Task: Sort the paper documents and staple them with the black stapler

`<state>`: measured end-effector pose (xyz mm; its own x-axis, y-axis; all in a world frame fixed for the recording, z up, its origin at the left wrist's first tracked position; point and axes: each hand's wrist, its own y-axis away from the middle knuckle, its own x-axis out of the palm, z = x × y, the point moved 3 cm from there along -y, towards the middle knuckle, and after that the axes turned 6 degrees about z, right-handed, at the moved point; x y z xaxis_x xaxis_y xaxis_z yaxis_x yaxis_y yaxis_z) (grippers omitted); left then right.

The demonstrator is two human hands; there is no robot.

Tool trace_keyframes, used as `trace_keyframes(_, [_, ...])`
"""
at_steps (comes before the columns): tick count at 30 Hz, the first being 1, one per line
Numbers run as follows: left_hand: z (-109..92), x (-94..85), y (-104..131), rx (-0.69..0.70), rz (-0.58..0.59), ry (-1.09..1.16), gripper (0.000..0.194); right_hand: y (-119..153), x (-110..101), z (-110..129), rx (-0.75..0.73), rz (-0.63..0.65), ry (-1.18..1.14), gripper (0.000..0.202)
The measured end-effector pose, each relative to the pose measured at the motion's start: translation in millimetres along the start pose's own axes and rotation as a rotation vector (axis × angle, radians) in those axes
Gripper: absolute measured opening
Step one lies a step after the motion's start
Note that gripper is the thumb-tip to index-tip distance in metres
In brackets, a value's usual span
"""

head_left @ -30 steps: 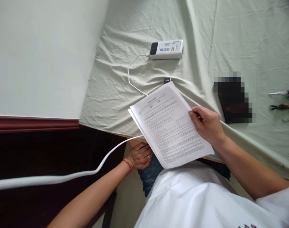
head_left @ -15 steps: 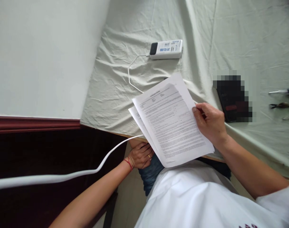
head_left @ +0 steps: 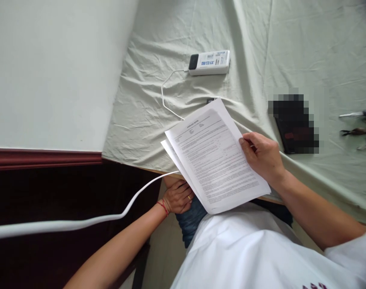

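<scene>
Printed paper sheets (head_left: 213, 160), at least two in a loose stack, are held at their right edge by my right hand (head_left: 262, 156), thumb on top. They tilt over the table's front edge, above my lap. My left hand (head_left: 179, 196), with a ring and a red wrist string, lies flat on my leg below the table edge, fingers stretched out and holding nothing. Its fingertips are close to the lower left edge of the sheets. A white cable (head_left: 134, 196) runs in from the left and passes behind the paper.
A white power bank (head_left: 209, 63) with a cable plugged in lies on the cloth-covered table (head_left: 158, 48). To the right are a dark, partly pixelated object (head_left: 295, 128) and some tools (head_left: 358, 130). A small black item (head_left: 211, 100) peeks out behind the paper.
My right hand and the sheets have shifted slightly left and down, showing more of the small black item behind them. My left hand has stayed on my leg.
</scene>
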<state>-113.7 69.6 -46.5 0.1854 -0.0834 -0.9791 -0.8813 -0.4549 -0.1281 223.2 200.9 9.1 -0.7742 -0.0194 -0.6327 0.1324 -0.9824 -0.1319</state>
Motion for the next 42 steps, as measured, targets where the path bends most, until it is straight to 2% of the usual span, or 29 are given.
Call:
trace_keyframes(11, [0, -1.6, -2, 0.004, -0.001, -0.017, 0.021, 0, 3, 0, 0.051, 0.054, -0.031, 0.021])
trace_keyframes(15, [0, 1.5, 2, 0.003, 0.019, -0.027, 0.021, -2, 3, 0, 0.092, 0.075, -0.039, 0.017])
trace_keyframes(21, [0, 0.9, 2, 0.009, -0.014, -0.013, 0.019, -4, 2, 0, 0.156, 0.145, -0.046, 0.013])
trace_keyframes(24, [-1, 0.7, 1, 0.008, 0.000, -0.020, 0.019, -3, 2, 0, 0.113, 0.138, -0.040, 0.014])
trace_keyframes(32, [0, 3.5, 5, 0.007, 0.032, -0.005, 0.017, -1, -3, 6, -0.030, -0.018, -0.072, 0.020])
trace_keyframes(42, [0, 3.6, 4, 0.009, 0.034, -0.016, 0.021, 3, 6, 5, -0.123, -0.036, 0.105, 0.016])
